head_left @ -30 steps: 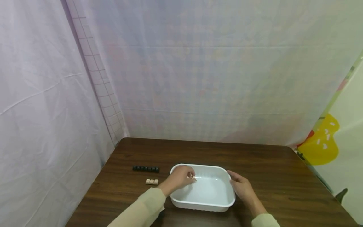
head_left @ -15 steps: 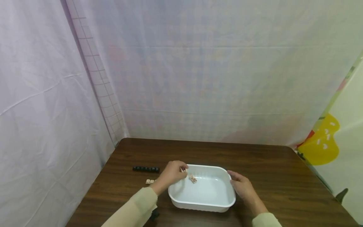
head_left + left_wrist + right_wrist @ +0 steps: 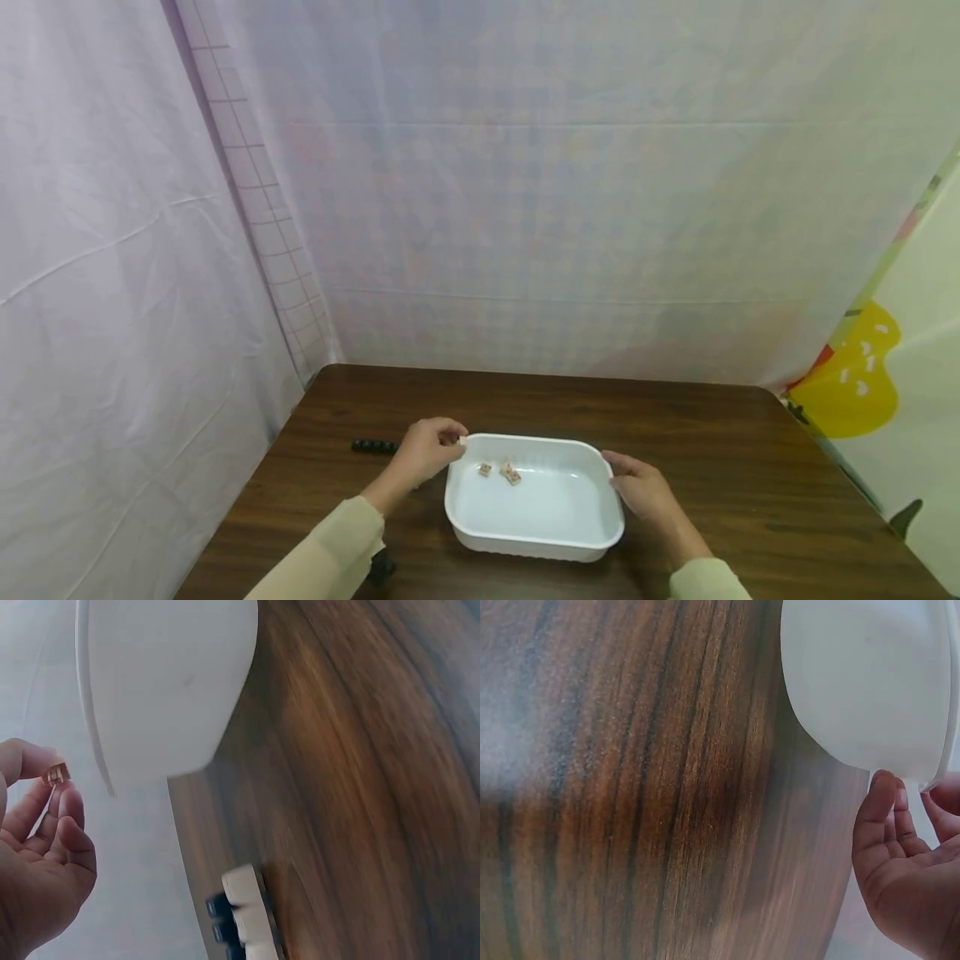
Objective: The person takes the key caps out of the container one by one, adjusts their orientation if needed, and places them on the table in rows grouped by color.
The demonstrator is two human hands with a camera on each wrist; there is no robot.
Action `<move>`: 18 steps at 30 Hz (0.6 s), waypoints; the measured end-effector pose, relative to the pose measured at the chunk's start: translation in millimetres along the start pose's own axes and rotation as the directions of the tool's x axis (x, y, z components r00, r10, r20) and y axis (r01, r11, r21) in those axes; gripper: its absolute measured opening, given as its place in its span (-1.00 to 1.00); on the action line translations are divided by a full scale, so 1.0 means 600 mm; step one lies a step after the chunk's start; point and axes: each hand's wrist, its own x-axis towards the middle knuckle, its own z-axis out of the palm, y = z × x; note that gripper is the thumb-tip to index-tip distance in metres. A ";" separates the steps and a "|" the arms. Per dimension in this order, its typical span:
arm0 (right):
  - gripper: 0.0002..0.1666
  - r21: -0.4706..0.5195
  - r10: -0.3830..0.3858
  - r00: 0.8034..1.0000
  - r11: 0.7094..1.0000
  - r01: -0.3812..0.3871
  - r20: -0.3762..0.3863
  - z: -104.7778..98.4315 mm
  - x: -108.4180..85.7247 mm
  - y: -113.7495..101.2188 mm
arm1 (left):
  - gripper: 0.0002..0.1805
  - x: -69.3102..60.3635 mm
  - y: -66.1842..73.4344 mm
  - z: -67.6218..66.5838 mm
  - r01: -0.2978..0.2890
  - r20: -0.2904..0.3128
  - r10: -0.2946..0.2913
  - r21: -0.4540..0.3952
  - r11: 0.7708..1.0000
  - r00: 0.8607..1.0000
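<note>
My left hand (image 3: 426, 452) pinches a small cream keycap (image 3: 462, 440) between thumb and fingertips at the back left corner of a white basin (image 3: 534, 546). In the left wrist view the held keycap (image 3: 57, 774) turns its tan, hollow underside to the camera, and the hand (image 3: 45, 855) is outside the basin's wall. Inside the basin lie a single keycap (image 3: 485, 469) and a small cluster of keycaps (image 3: 512, 475). My right hand (image 3: 645, 490) grips the basin's right rim, thumb and fingers on either side of it in the right wrist view.
A row of black keycaps (image 3: 372, 446) lies on the brown wooden table (image 3: 697, 433) left of the basin, partly behind my left hand. Cream keycaps (image 3: 251, 915) stand beside black ones (image 3: 220, 906) in the left wrist view. Curtains (image 3: 540, 208) hang behind the table.
My left hand has drawn back leftward from inside the basin to its back left rim. Several keycaps it let go now lie in the basin. The right hand keeps its place.
</note>
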 end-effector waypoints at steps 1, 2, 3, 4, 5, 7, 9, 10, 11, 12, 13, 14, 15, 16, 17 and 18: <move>-0.44 0.003 -0.003 1.000 1.000 0.003 -0.002 0.000 0.000 0.001 | -0.78 -0.002 -0.003 -0.004 0.005 -0.012 -0.005 -0.006 1.000 1.000; -0.44 0.003 -0.006 1.000 1.000 0.006 -0.003 0.000 0.000 0.002 | -0.77 -0.004 -0.008 -0.008 0.009 -0.025 -0.009 -0.014 1.000 1.000; -0.44 0.003 -0.010 1.000 1.000 0.010 -0.004 0.000 0.000 0.002 | -0.76 -0.005 -0.012 -0.012 0.009 -0.040 -0.010 -0.019 1.000 0.999; -0.44 0.002 -0.012 1.000 1.000 0.012 -0.006 0.000 0.001 0.003 | -0.77 -0.007 -0.017 -0.017 0.008 -0.057 -0.009 -0.020 1.000 0.998; -0.44 0.001 -0.012 1.000 1.000 0.012 -0.010 0.000 0.001 0.002 | -0.77 -0.010 -0.021 -0.022 0.000 -0.073 -0.001 -0.018 1.000 0.997; -0.43 -0.006 -0.017 1.000 1.000 0.017 -0.017 0.001 0.001 0.001 | -0.79 -0.015 -0.032 -0.032 0.004 -0.094 -0.005 -0.017 1.000 0.996; -0.42 -0.007 -0.019 1.000 1.000 0.019 -0.020 0.001 0.002 0.000 | -0.81 -0.021 -0.041 -0.044 0.017 -0.106 -0.020 -0.031 0.999 0.994; -0.42 -0.008 -0.017 1.000 1.000 0.017 -0.022 0.002 0.002 0.000 | -0.83 -0.025 -0.046 -0.049 0.030 -0.111 -0.034 -0.036 0.999 0.993; -0.41 -0.007 -0.016 1.000 1.000 0.016 -0.022 0.002 0.001 0.000 | -0.84 -0.028 -0.053 -0.054 0.040 -0.118 -0.045 -0.037 0.998 0.992; -0.41 -0.007 -0.015 1.000 1.000 0.015 -0.024 0.002 0.001 0.000 | -0.84 -0.030 -0.058 -0.060 0.060 -0.122 -0.064 -0.043 0.997 0.990; -0.41 -0.006 -0.010 1.000 1.000 0.010 -0.024 0.002 0.001 0.000 | -0.85 -0.033 -0.064 -0.065 0.064 -0.130 -0.069 -0.042 0.997 0.989; -0.41 -0.005 -0.007 1.000 1.000 0.007 -0.025 0.002 0.000 0.000 | -0.85 -0.036 -0.070 -0.070 0.075 -0.137 -0.080 -0.043 0.996 0.987; -0.40 -0.010 -0.007 1.000 1.000 0.006 -0.026 0.002 0.000 0.000 | -0.86 -0.038 -0.077 -0.074 0.084 -0.146 -0.090 -0.041 0.996 0.985; -0.40 -0.010 -0.004 1.000 1.000 0.003 -0.026 0.002 0.000 -0.001 | -0.85 -0.041 -0.084 -0.078 0.092 -0.155 -0.096 -0.033 0.995 0.983; -0.40 -0.010 -0.002 1.000 1.000 0.001 -0.027 0.002 -0.001 -0.001 | -0.85 -0.043 -0.090 -0.082 0.098 -0.160 -0.101 -0.025 0.995 0.982; -0.40 -0.009 0.000 1.000 1.000 0.000 -0.028 0.001 -0.001 -0.001 | -0.84 -0.046 -0.096 -0.086 0.109 -0.160 -0.112 -0.023 0.994 0.981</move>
